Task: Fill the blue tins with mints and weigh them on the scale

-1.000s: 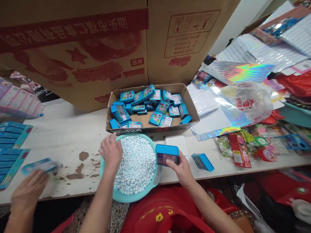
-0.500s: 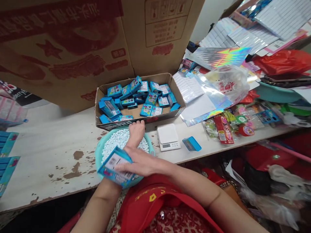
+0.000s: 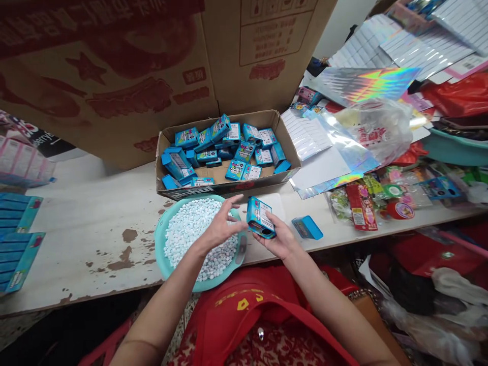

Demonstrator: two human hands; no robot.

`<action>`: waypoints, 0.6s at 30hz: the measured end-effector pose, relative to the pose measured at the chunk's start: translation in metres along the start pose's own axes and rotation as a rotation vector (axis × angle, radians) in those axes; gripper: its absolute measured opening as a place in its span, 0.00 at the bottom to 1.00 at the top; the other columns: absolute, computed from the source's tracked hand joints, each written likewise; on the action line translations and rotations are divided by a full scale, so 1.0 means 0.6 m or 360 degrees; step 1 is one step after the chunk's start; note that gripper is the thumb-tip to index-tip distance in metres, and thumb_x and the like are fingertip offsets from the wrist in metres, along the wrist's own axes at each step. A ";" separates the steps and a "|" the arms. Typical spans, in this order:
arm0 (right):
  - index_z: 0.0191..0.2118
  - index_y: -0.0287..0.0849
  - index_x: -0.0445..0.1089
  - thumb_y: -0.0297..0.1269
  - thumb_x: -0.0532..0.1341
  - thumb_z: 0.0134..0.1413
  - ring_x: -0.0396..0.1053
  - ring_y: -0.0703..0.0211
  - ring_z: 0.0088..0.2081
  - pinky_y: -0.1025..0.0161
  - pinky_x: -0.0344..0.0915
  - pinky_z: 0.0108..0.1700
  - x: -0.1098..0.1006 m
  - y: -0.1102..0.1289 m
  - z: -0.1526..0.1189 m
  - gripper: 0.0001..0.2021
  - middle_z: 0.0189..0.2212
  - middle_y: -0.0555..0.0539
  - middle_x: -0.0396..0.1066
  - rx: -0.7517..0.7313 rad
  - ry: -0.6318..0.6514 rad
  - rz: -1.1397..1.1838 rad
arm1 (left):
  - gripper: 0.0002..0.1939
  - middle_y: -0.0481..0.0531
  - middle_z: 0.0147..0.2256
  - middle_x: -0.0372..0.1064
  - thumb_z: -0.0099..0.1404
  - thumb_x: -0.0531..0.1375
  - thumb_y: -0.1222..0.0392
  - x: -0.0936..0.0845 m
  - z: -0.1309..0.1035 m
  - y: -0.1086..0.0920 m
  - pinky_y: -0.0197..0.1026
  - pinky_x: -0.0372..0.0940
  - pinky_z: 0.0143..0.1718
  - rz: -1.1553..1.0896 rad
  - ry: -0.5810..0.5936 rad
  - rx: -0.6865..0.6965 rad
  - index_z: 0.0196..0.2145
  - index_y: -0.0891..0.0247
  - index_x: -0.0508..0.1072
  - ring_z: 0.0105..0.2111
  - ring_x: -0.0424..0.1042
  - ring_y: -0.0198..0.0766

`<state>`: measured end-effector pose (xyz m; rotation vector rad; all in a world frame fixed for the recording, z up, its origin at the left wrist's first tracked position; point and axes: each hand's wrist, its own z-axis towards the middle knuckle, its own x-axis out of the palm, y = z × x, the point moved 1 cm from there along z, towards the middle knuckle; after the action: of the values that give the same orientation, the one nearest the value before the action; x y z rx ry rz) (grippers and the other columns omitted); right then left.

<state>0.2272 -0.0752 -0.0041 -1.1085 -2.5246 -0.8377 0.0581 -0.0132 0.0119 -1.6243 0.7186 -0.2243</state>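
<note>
Over the bowl [image 3: 161, 249], left hand [image 3: 220, 227] spread, beside it, right hand [image 3: 282, 240] gripping blue box [image 3: 259, 214]

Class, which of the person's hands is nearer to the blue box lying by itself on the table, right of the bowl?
Right. The right hand, gripping another box, is just left of that lone blue box; the left hand is farther left, over the bowl.

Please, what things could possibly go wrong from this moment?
1. The bowl seems to reach past the front edge of the table; a bump might spill its white pieces.
2. The left hand, open above the bowl, could knock the blue box in the right hand.
3. The loose blue box lies near that edge and might get pushed off.
</note>
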 end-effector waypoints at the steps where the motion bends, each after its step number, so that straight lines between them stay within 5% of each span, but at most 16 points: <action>1: 0.39 0.44 0.70 0.43 0.61 0.51 0.74 0.54 0.35 0.58 0.71 0.34 0.000 -0.004 -0.001 0.11 0.34 0.46 0.77 -0.0013 -0.0013 -0.0017 | 0.39 0.60 0.64 0.51 0.55 0.64 0.44 0.011 -0.005 -0.007 0.46 0.64 0.50 0.0084 0.0098 0.0063 0.61 0.56 0.60 0.60 0.57 0.50; 4: 0.41 0.44 0.70 0.45 0.63 0.48 0.73 0.54 0.35 0.58 0.70 0.33 -0.002 -0.011 -0.007 0.15 0.35 0.47 0.76 -0.0140 -0.0010 -0.0335 | 0.38 0.59 0.66 0.46 0.55 0.65 0.46 0.029 -0.008 -0.019 0.52 0.53 0.61 0.0264 0.0192 0.0075 0.60 0.55 0.62 0.65 0.48 0.52; 7: 0.42 0.44 0.71 0.46 0.66 0.41 0.71 0.52 0.38 0.56 0.69 0.38 -0.012 0.001 -0.016 0.20 0.38 0.46 0.75 -0.0529 0.0076 -0.1102 | 0.40 0.59 0.66 0.45 0.55 0.64 0.45 0.027 0.001 -0.014 0.52 0.55 0.59 0.0191 0.0111 -0.0061 0.63 0.55 0.58 0.64 0.51 0.53; 11: 0.46 0.46 0.73 0.44 0.69 0.37 0.71 0.50 0.37 0.54 0.67 0.42 -0.025 0.022 -0.033 0.25 0.36 0.46 0.74 -0.0921 -0.0013 -0.1794 | 0.36 0.57 0.53 0.67 0.52 0.67 0.48 0.026 0.010 0.009 0.48 0.62 0.51 0.0037 0.0295 -0.0301 0.57 0.59 0.66 0.51 0.66 0.50; 14: 0.47 0.43 0.70 0.48 0.69 0.37 0.71 0.52 0.36 0.55 0.68 0.39 -0.032 0.017 -0.040 0.28 0.34 0.46 0.74 -0.0951 -0.0139 -0.1553 | 0.27 0.51 0.35 0.70 0.51 0.66 0.47 0.042 0.004 0.024 0.41 0.64 0.38 -0.0397 0.0339 -0.0459 0.45 0.65 0.72 0.36 0.69 0.40; 18: 0.51 0.43 0.65 0.48 0.71 0.36 0.71 0.52 0.44 0.55 0.68 0.47 -0.039 -0.017 -0.039 0.33 0.45 0.43 0.71 -0.1167 -0.0221 -0.0926 | 0.25 0.48 0.30 0.66 0.53 0.64 0.43 0.070 -0.013 0.025 0.36 0.61 0.29 -0.0855 -0.0034 -0.0490 0.39 0.66 0.70 0.28 0.65 0.34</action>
<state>0.2360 -0.1087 0.0003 -0.5648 -2.7573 -2.0110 0.0817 -0.0438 -0.0115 -2.0938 0.2933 -0.4999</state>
